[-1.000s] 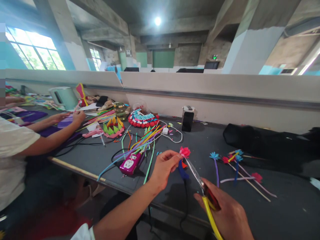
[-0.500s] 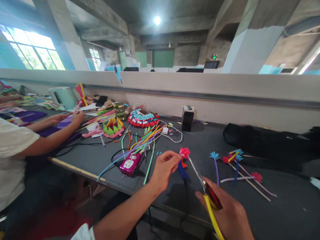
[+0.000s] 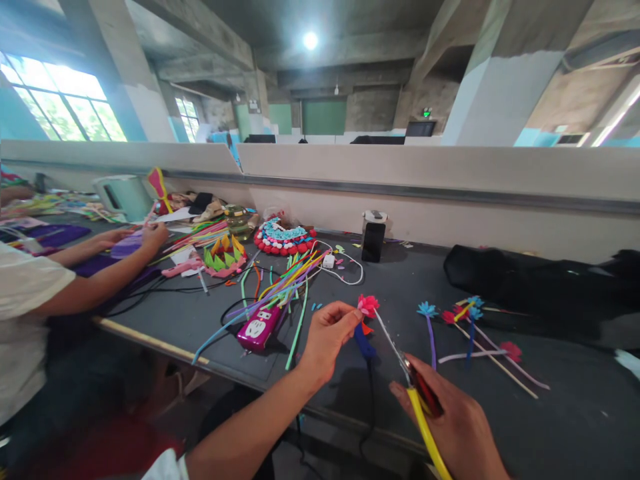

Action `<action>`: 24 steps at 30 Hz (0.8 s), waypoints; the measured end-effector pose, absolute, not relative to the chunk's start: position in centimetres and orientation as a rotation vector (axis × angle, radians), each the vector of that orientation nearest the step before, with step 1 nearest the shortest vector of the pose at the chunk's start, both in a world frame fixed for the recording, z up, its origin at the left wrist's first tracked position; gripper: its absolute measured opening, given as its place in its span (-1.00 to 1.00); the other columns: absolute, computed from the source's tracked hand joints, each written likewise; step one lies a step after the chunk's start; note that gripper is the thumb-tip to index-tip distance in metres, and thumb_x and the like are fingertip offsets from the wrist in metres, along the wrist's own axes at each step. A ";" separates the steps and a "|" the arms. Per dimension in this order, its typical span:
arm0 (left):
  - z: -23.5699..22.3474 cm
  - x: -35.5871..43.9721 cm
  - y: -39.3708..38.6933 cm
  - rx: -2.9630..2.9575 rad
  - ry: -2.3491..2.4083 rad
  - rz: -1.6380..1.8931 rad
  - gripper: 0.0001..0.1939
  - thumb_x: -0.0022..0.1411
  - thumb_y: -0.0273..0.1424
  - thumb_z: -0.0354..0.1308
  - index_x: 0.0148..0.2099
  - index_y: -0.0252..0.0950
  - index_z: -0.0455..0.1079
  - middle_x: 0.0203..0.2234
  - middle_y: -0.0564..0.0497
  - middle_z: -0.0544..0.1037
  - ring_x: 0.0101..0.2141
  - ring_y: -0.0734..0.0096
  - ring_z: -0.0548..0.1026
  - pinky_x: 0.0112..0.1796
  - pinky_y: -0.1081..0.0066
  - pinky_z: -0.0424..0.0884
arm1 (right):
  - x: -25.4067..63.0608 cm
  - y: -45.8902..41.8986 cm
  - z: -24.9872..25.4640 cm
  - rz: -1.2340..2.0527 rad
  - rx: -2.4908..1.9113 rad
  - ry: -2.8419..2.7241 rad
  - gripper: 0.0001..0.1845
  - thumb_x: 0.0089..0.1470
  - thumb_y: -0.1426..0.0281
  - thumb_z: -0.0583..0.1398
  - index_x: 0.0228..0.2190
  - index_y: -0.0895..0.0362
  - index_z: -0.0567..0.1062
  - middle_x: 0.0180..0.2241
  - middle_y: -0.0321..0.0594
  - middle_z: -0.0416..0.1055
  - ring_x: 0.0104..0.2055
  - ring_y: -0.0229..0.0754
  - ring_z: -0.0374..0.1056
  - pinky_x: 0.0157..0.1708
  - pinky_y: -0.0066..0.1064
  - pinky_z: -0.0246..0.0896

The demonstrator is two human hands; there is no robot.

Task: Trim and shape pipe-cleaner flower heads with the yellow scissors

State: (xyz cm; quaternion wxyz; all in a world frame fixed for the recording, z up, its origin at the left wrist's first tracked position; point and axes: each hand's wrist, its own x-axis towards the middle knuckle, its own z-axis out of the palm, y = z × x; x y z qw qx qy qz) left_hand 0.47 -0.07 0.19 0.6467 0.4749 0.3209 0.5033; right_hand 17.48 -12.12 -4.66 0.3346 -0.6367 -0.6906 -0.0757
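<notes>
My left hand (image 3: 327, 337) pinches a small pink paper flower (image 3: 369, 305) on a blue stem, held just above the dark table (image 3: 400, 287). My right hand (image 3: 457, 427) is closed round scissors (image 3: 400, 357) with red and yellow handles. Their blades point up-left and reach the flower's base. Both hands hover near the table's front edge.
Finished flowers on sticks (image 3: 470, 330) lie to the right. A bundle of coloured strips (image 3: 285, 280), a pink power strip (image 3: 260, 328), a red beaded piece (image 3: 285, 238) and a black box (image 3: 373, 240) lie beyond. A black bag (image 3: 530, 283) lies at the right. Another person's arms (image 3: 105, 267) work at left.
Almost nothing has moved. The view has shifted slightly, and my hands keep the same hold on the flower and scissors.
</notes>
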 end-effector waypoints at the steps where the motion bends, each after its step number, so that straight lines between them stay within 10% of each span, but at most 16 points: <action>1: 0.2 0.5 -0.1 1.079 0.731 1.147 -0.77 0.03 -0.30 0.33 -0.47 -0.36 0.44 -0.73 0.19 0.21 -0.65 0.65 0.09 -0.60 0.50 -0.06 | 17.5 -12.1 -4.7 -0.187 -1.659 -1.805 -0.65 0.17 0.16 0.15 -0.04 0.02 0.39 -0.20 -0.24 0.61 -0.23 -0.15 0.57 -0.33 -0.53 0.45; 17: 0.3 0.5 -0.3 1.137 0.781 1.131 -0.80 0.04 -0.31 0.31 -0.46 -0.35 0.46 -0.71 0.16 0.24 -0.63 0.64 0.11 -0.59 0.50 -0.04 | 17.6 -12.2 -5.0 0.058 -1.659 -1.703 -0.65 0.12 0.15 0.19 -0.11 0.05 0.48 -0.33 -0.27 0.61 -0.38 -0.19 0.55 -0.40 -0.57 0.40; 24: 0.0 0.6 -0.1 1.104 0.724 1.124 -0.78 0.03 -0.28 0.32 -0.46 -0.35 0.47 -0.73 0.18 0.21 -0.64 0.65 0.09 -0.59 0.50 -0.06 | 16.0 -12.6 -4.4 0.665 -1.538 -1.274 -0.57 -0.06 0.03 0.28 -0.27 0.11 0.60 -0.54 -0.29 0.51 -0.60 -0.27 0.38 -0.60 -0.55 0.28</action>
